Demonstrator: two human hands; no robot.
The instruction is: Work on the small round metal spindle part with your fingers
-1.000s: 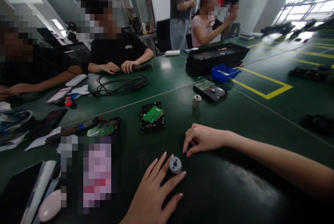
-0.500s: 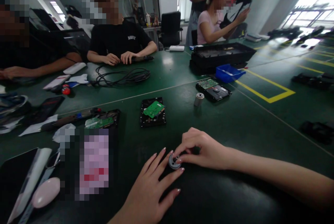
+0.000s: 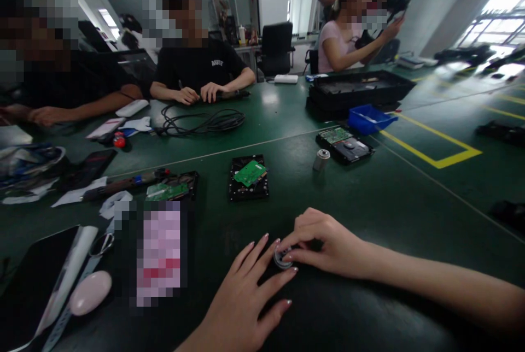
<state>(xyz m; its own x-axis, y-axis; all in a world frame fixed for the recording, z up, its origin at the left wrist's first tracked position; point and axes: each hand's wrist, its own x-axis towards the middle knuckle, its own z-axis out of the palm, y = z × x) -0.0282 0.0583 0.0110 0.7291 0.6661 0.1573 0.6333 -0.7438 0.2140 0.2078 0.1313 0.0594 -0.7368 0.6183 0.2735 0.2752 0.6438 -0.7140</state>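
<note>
A small round metal part (image 3: 283,260), silvery with dark spots on its top, stands on the green table in front of me. My left hand (image 3: 246,289) lies with fingers spread, the index and middle fingers on either side of the part. From the right, my right hand (image 3: 324,242) pinches at the top of the part with thumb and index finger, which hide much of it. Beyond my hands are a small metal cylinder (image 3: 321,162), a hard drive with a green circuit board (image 3: 249,177) on it, and another hard drive (image 3: 345,145).
At the left lie a third drive (image 3: 192,183), an electric screwdriver (image 3: 131,181), a pale pink oval object (image 3: 91,293) and a dark tablet-like slab (image 3: 33,292). Farther off are a coiled black cable (image 3: 205,122), a blue bin (image 3: 371,119) and a black tray (image 3: 365,87). Co-workers sit opposite.
My view has shifted slightly, so everything sits a little farther right. Both hands keep their places at the round metal part, with the right fingers slightly shifted over its top.
</note>
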